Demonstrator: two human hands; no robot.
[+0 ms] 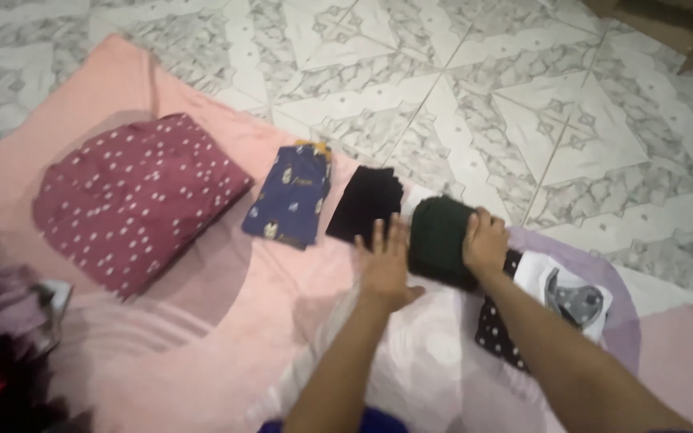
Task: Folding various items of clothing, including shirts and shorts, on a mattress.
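Folded dark green garment, long axis away from person, between hands.

No packages, labels, signs or screens are visible.

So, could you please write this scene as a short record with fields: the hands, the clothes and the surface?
left hand: left hand flat, fingers spread, beside the dark green folded garment
right hand: right hand resting on the same garment
row of folded clothes: maroon dotted piece, blue printed piece, black piece
near right arm: black dotted cloth, white printed cloth
surface: pink sheet on tiled floor
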